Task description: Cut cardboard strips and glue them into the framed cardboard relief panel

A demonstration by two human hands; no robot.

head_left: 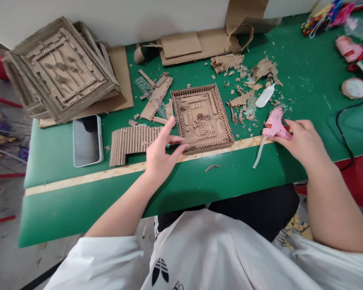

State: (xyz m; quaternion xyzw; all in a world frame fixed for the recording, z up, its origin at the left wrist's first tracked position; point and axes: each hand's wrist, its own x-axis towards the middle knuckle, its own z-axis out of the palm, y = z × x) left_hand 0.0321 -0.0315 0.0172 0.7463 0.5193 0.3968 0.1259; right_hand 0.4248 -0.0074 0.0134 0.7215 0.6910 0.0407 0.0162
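A shallow square cardboard box frame (228, 131) with corrugated walls and small cardboard strips glued inside lies flat on the green table. My left hand (162, 151) is at its lower left corner, fingers spread, thumb and one fingertip at the edge; I cannot tell whether they press on it. A bit of something teal shows behind those fingers, mostly hidden. My right hand (304, 141) grips the handle of a pink hot glue gun (274, 125), right of the frame. A whitish glue stick (259, 152) sticks out of the gun and slants toward the table's front.
Corrugated cardboard (130, 141) and a phone (87, 141) lie left, below a stack of cardboard panels (66, 72). Torn scraps (243, 98) and a white nozzled bottle (265, 96) lie behind the gun. A tape roll (354, 88), second pink glue gun (349, 48) and black cable (340, 129) are right.
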